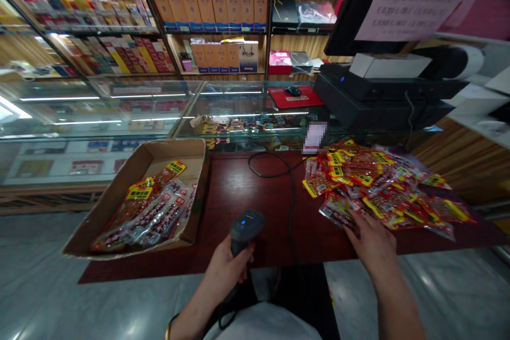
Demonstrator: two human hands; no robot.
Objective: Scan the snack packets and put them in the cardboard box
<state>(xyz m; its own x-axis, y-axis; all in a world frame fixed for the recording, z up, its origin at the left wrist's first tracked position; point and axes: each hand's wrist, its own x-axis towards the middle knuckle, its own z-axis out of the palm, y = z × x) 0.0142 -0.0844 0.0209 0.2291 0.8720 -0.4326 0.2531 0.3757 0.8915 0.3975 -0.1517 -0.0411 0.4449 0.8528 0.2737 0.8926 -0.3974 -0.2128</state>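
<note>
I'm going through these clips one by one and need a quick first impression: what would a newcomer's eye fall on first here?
Probably the heap of red-and-yellow packets on the right of the dark red table, where the right hand touches the near edge. Next, the handheld scanner in the left hand, near the middle; then the open cardboard box of packets at left.

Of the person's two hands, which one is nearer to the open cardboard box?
Left. The left hand, holding the scanner, is a little to the right of the cardboard box. The right hand is much farther right, at the near edge of the packet pile.
</note>
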